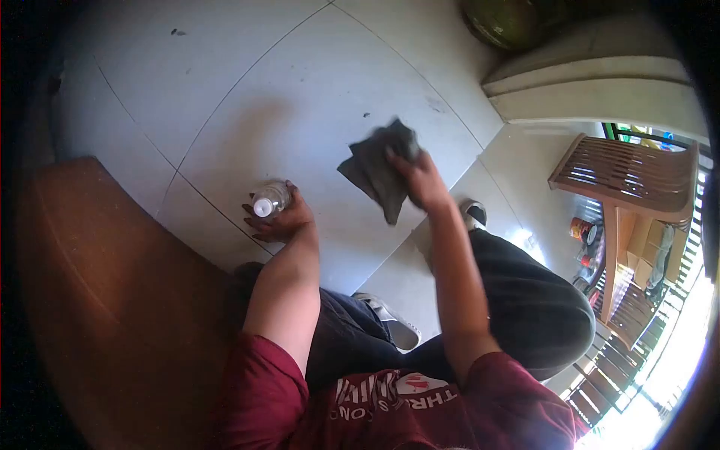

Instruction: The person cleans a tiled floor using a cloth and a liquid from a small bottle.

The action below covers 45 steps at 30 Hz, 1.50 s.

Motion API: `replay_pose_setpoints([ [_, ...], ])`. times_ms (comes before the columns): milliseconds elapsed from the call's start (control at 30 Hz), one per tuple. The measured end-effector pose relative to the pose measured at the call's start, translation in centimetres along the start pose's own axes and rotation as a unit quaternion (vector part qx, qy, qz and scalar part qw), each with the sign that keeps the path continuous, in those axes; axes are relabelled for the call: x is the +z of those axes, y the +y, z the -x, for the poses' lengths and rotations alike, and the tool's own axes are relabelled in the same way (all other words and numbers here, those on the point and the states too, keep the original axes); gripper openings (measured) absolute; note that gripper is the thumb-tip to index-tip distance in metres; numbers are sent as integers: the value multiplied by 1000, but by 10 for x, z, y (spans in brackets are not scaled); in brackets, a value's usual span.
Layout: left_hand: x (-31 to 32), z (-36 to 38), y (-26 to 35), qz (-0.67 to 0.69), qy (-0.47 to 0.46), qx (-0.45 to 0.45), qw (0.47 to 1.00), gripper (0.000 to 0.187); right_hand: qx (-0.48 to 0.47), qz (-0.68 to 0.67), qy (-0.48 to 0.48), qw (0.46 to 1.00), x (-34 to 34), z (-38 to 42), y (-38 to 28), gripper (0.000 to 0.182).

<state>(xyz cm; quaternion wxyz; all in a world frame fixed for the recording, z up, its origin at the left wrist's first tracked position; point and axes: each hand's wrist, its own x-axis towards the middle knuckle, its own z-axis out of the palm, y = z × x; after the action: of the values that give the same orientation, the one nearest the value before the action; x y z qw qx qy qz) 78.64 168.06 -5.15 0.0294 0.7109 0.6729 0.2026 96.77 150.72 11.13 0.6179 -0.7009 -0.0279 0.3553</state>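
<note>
- Nearest, at the bottom of the view, sits the person's dark red printed T-shirt (397,405), with dark trousers (525,300) over bent knees and a grey-and-white shoe (390,319) planted on the floor between them; a second shoe (472,212) shows just beyond the right forearm.
- Just left of the body stands a broad brown wooden panel (112,300); its edge runs close beside the left arm.
- Further out, the left hand (281,221) is wrapped around a small clear plastic bottle with a white cap (268,201); the fingers are closed about its body, and the bottle rests low against the pale grey tiled floor (247,97), cap pointing towards the camera.
- Slightly beyond and to the right, the right hand (421,180) is clamped on a crumpled dark grey cloth (379,169); the cloth hangs from the fingers, bunched at the top and trailing down to a point; whether its lower end touches the tiles I cannot tell.
- Bottle and cloth lie near each other but apart, with bare tile between them.
- Farther right stands a brown slatted wooden chair (622,176); beyond it a pale concrete step (592,82) rises at the top of the view.
</note>
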Motion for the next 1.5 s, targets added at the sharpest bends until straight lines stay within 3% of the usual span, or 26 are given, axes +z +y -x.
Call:
replay_pose_setpoints([
  [33,8,1,-3,-5,12,11,1000,103,-53,118,-53,990,-7,-13,-32,42],
  [167,13,3,-4,-44,31,34,998,107,-1,302,-202,932,-42,-51,-123,42],
  [300,2,3,2,-45,3,-10,999,109,-52,445,-220,866,-107,-22,-138,36],
  [367,0,-1,0,-14,1,-26,1000,109,3,470,-218,855,-134,16,-152,39],
  [433,0,0,-3,34,4,-27,999,108,-23,434,-185,882,-168,38,-131,42],
  [467,-14,2,11,184,-7,-76,980,101,-20,410,-139,901,-185,41,-109,43],
  [500,-12,3,24,203,38,-83,975,97,-11,379,-95,920,-201,36,-76,45],
  [533,-12,1,29,213,81,-82,970,94,-42,303,-128,943,-222,21,-34,45],
  [567,-11,-5,33,222,124,-77,964,91,-31,179,-63,981,-223,19,-3,44],
  [600,-5,-9,44,569,15,-49,821,86,-17,53,3,998,-218,24,26,42],
  [667,6,-10,58,478,-10,42,877,90,35,-151,172,973,-201,39,82,35],
  [700,0,2,68,445,-54,74,891,92,15,-250,191,949,-191,48,105,35],
  [733,-8,14,79,412,-97,110,900,94,32,-184,151,971,-199,59,119,36],
  [767,-14,33,97,407,-118,187,886,93,44,-116,108,986,-208,64,128,37],
  [800,-16,50,113,401,-138,262,867,92,58,-142,121,981,-211,64,128,37],
  [867,-13,82,143,428,-280,326,795,93,91,-188,140,968,-215,64,119,37],
  [933,-39,110,189,438,-468,284,713,93,92,-247,163,951,-217,59,110,37],
  [1000,-33,128,213,445,-455,318,703,94,48,-270,169,947,-222,47,114,38],
  [1100,-42,153,218,468,-401,321,719,92,-104,-61,243,963,-231,14,119,29],
  [1167,-50,153,204,472,-373,307,738,93,-191,144,219,946,-238,-19,111,28],
  [1233,-57,150,169,456,-372,291,754,97,-135,286,104,943,-228,-64,82,47],
  [1300,-86,144,143,462,-401,250,750,97,-315,468,95,820,-200,-105,62,62],
  [1400,-111,129,105,450,-410,242,756,95,-170,627,-69,757,-166,-151,54,70],
  [1500,-115,119,96,445,-402,218,770,95,-297,588,0,752,-167,-134,100,76],
])
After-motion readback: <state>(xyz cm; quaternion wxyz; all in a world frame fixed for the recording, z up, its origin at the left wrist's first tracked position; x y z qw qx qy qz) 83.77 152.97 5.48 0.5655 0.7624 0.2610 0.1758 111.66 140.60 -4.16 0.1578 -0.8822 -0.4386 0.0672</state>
